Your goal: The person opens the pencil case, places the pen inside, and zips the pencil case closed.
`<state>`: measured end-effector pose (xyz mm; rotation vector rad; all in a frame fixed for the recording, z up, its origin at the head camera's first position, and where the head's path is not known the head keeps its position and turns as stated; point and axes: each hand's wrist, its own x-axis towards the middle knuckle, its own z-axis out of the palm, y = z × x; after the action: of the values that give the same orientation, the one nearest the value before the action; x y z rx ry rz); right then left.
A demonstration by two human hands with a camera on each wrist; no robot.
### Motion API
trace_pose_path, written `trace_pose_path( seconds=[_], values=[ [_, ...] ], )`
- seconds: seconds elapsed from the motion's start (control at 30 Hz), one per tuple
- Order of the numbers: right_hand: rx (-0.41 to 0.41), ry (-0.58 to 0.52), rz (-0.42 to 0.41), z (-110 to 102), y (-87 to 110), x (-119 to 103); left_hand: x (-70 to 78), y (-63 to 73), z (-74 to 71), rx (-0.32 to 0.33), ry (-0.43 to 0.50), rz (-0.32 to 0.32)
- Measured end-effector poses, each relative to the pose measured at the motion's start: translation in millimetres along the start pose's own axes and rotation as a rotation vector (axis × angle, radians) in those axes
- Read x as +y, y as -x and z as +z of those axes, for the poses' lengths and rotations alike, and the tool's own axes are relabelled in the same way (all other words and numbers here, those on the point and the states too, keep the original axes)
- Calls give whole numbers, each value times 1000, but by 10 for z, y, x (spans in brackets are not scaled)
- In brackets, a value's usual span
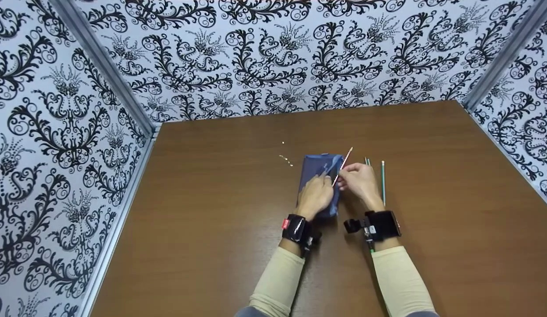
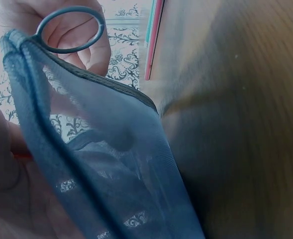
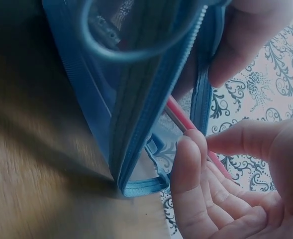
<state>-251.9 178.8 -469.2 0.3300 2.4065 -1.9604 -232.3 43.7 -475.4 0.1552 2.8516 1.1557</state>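
Note:
A blue mesh zip pouch (image 1: 312, 166) lies on the table with its zip side open. My left hand (image 1: 316, 193) grips it by the edge of the opening. In the right wrist view, my right hand (image 3: 236, 189) pinches a red pencil (image 3: 178, 113) between thumb and fingers. One end of the pencil is inside the opening, seen past the zip; the other sticks out beyond the fingers. A round zip pull ring (image 2: 69, 51) hangs at the pouch's corner in the left wrist view. Through the mesh, a dim grey item (image 3: 104, 30) shows inside.
To the right of my right hand lies a teal pencil (image 1: 383, 180) with an eraser end. More pencils (image 1: 367, 161) lie beside it, partly hidden by the hand. Small pale scraps (image 1: 286, 160) are scattered left of the pouch. Patterned walls (image 1: 273, 57) enclose the brown table (image 1: 212, 198).

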Motion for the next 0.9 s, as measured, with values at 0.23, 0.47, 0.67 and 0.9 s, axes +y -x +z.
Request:
trace_pose_path(
  seconds=[0.23,0.47,0.67,0.9],
  values=[
    [-12,34,-1,9,13,10,-8,4,2,-10,9,-8],
    [-36,45,19,21,16,28,-9,10,-1,-7,28,3],
    [-56,27,8,43,13,28,-12,11,-2,4,29,14],
    [-59,25,11,61,8,45,-3,21,-7,15,22,9]
  ],
)
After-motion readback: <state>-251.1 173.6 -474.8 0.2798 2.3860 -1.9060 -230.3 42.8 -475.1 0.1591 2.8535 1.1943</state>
